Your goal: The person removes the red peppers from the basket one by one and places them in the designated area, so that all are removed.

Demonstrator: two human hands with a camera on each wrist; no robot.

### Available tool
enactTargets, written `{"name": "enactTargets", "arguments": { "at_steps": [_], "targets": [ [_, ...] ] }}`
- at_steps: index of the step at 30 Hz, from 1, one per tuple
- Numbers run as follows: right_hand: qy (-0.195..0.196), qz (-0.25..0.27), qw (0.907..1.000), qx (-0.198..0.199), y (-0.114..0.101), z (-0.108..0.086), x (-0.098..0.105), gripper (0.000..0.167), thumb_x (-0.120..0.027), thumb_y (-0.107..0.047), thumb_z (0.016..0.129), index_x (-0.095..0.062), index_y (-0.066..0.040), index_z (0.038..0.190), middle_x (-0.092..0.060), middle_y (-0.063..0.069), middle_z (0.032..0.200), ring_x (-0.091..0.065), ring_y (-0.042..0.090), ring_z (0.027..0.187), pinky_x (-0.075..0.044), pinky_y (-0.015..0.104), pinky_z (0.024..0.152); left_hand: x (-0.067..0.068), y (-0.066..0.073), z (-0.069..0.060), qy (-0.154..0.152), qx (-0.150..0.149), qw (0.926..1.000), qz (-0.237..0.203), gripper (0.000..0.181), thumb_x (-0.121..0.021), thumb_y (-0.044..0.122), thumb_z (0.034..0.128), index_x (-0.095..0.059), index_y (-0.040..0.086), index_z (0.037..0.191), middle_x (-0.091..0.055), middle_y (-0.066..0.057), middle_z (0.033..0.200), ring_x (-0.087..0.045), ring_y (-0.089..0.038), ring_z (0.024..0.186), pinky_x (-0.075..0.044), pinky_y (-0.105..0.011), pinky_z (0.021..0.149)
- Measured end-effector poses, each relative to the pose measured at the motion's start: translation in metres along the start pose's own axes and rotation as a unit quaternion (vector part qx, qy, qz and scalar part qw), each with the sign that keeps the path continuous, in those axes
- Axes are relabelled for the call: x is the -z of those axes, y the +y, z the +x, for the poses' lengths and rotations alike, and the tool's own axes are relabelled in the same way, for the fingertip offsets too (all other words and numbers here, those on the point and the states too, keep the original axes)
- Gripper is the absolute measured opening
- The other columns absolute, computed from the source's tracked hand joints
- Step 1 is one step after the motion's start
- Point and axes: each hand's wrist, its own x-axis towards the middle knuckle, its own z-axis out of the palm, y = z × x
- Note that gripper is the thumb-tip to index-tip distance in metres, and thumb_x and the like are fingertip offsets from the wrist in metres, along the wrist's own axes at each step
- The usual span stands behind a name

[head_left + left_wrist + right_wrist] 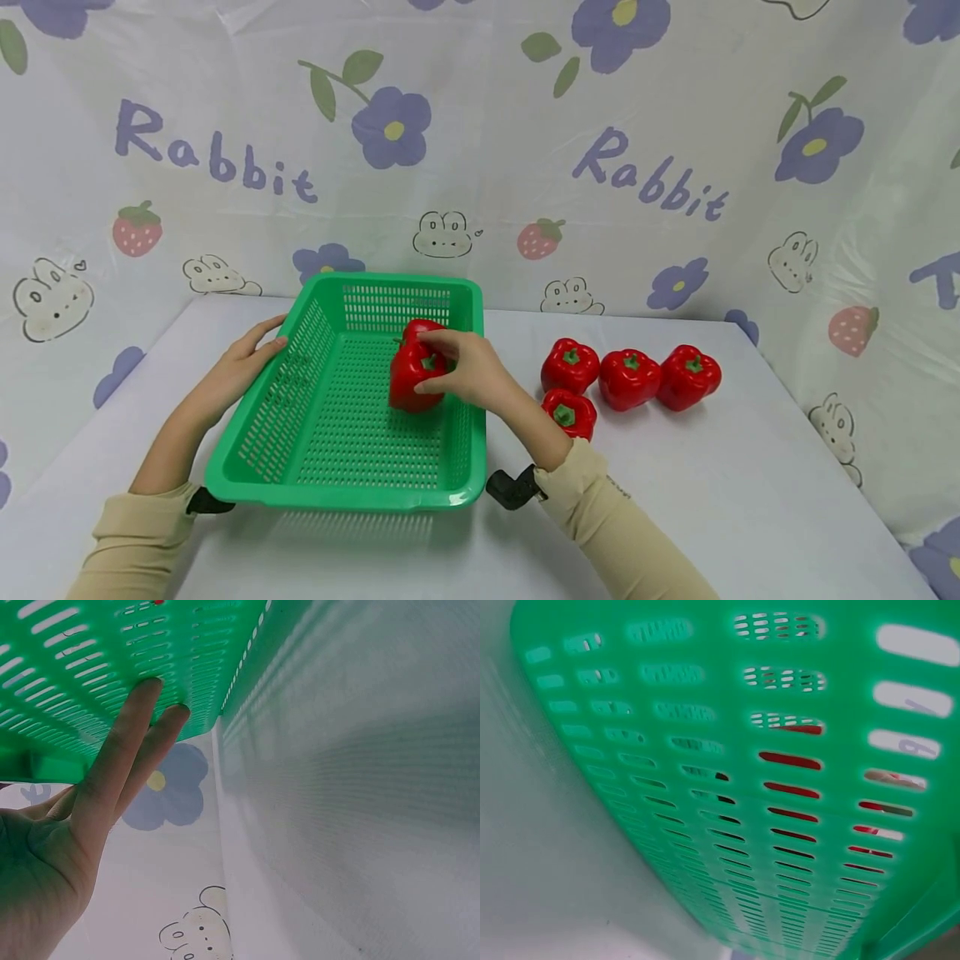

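Observation:
A red bell pepper (415, 379) with a green stem is inside the green plastic basket (346, 497), its side pinched between the thumb and fingers of my right hand (477, 372). Just behind it, partly hidden, lies another red bell pepper (422, 327). My left hand (238, 367) holds the basket's left rim, the thumb on top. From the left wrist view, two fingers of the left hand (82, 825) lie long against the slotted outer wall (202, 645). Red shows through the slots of the basket wall (727, 735) in the right wrist view; the right hand's grip is hidden there.
Several red bell peppers stand right of the basket on the white table (697, 492): a rear one (570, 365), a front one (570, 414), a middle one (630, 379) and a far right one (688, 377). A printed cloth (480, 150) hangs behind.

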Motion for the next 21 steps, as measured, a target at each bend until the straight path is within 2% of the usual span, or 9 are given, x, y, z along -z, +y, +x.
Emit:
{"name": "enactTargets", "arguments": {
  "at_steps": [10,21],
  "targets": [
    [-0.001,0.092,0.9954,-0.025,-0.001,-0.002,0.005,0.064,-0.081,-0.008,0.079,-0.056,-0.007,0.138,-0.055,0.011,0.143,-0.055,0.026,0.131,-0.046,0.036,0.104,-0.001,0.005,-0.003,0.002,-0.002,1.0000,0.004,0.063,-0.031,0.043,0.1062,-0.013,0.014,0.158,-0.047,-0.031,0.138,-0.060,-0.009,0.096,-0.046,-0.042,0.091],
    [0.020,0.129,0.9912,-0.020,-0.001,-0.016,0.018,0.061,-0.079,-0.010,0.081,-0.056,-0.010,0.137,-0.058,0.008,0.140,-0.054,0.024,0.131,-0.046,0.037,0.104,-0.001,0.003,-0.002,0.002,0.001,1.0000,0.004,0.062,-0.031,0.044,0.1060,-0.013,0.015,0.158,-0.045,-0.030,0.140,-0.060,-0.008,0.095,-0.046,-0.039,0.088]
  ]
}}
